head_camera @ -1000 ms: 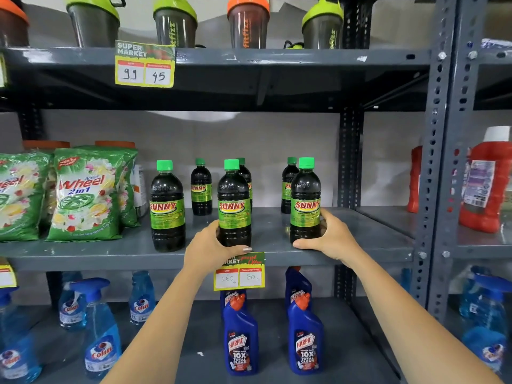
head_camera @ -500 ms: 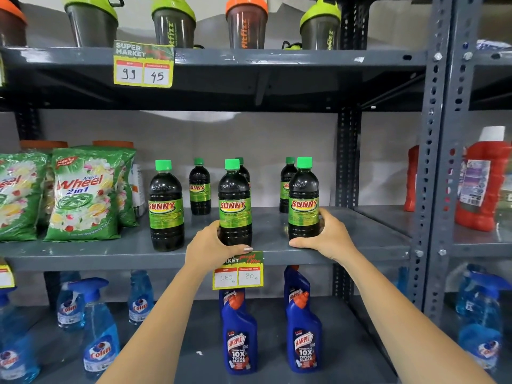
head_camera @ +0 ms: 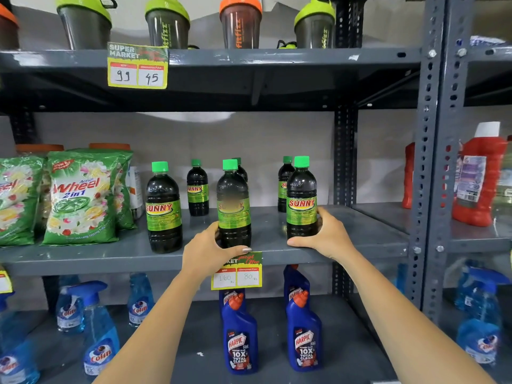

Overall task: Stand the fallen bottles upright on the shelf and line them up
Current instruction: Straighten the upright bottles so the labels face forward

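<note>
Six Sunny bottles stand upright on the middle shelf [head_camera: 83, 259], three along the front edge and three smaller-looking ones behind them toward the wall. I have my left hand [head_camera: 210, 250] wrapped around the base of the middle front bottle [head_camera: 234, 206], thumb across the near side, and my right hand [head_camera: 327, 234] cupped around the base of the right front bottle [head_camera: 302, 198]. Gripping low like that makes sense to me: the bases can slide along the metal without tipping the tall bodies. The left front bottle [head_camera: 163, 209] stands free, labels on all three facing out. None lies on its side now, so I judge the standing-up part done and only the lining-up left. The middle bottle's label looks blurred, possibly from motion. Beside the row on the left, Wheel detergent bags [head_camera: 80, 198] lean upright, close to the left bottle. A price tag [head_camera: 237, 273] hangs off the shelf lip just under my left hand.
</note>
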{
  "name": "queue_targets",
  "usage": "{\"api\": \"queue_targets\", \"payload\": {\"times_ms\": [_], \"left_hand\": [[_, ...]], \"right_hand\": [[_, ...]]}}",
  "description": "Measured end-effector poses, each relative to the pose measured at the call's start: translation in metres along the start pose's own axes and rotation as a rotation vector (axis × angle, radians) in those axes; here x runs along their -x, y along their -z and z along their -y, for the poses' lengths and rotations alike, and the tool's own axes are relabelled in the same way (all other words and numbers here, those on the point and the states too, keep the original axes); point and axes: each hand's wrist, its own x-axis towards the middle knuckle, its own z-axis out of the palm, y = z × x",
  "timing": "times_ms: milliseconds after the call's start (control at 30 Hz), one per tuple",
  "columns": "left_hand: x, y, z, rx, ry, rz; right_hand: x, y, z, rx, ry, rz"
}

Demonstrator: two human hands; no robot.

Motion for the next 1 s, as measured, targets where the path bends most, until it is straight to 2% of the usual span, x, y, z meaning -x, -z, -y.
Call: {"api": "queue_targets", "payload": {"times_ms": [400, 500, 533, 600, 667, 700, 767, 833, 867, 933, 1000], "left_hand": [[-0.001, -0.001, 0.003, -0.032, -0.014, 0.031], [-0.001, 0.002, 0.004, 0.054, -0.04, 0.082], [0.001, 0.005, 0.004, 0.124, -0.047, 0.078], [0.009, 0.014, 0.007, 0.237, -0.085, -0.038], [0.021, 0.024, 0.011, 0.207, -0.204, -0.287], [0.026, 0.029, 0.015, 0.157, -0.263, -0.422], [0.03, 0.038, 0.025, 0.068, -0.306, -0.644], [0.029, 0.047, 0.039, 0.032, -0.231, -0.733], [0.026, 0.052, 0.047, 0.036, -0.149, -0.715], [0.023, 0.059, 0.06, 0.069, 0.04, -0.58], [0.022, 0.06, 0.071, 0.076, 0.166, -0.396]], "right_hand": [[-0.001, 0.001, 0.002, 0.006, -0.03, 0.047], [0.0, 0.002, 0.005, -0.027, -0.033, 0.027], [0.003, 0.003, 0.006, -0.067, -0.014, -0.061], [0.011, -0.001, 0.007, -0.172, 0.135, -0.375], [0.022, -0.01, 0.014, -0.202, 0.387, -0.667], [0.026, -0.018, 0.022, -0.186, 0.482, -0.715], [0.032, -0.04, 0.045, -0.153, 0.562, -0.616], [0.032, -0.065, 0.066, -0.1, 0.465, -0.381], [0.031, -0.076, 0.074, -0.061, 0.371, -0.252], [0.026, -0.09, 0.081, -0.017, 0.164, -0.022], [0.021, -0.098, 0.082, 0.019, 0.05, 0.107]]}}
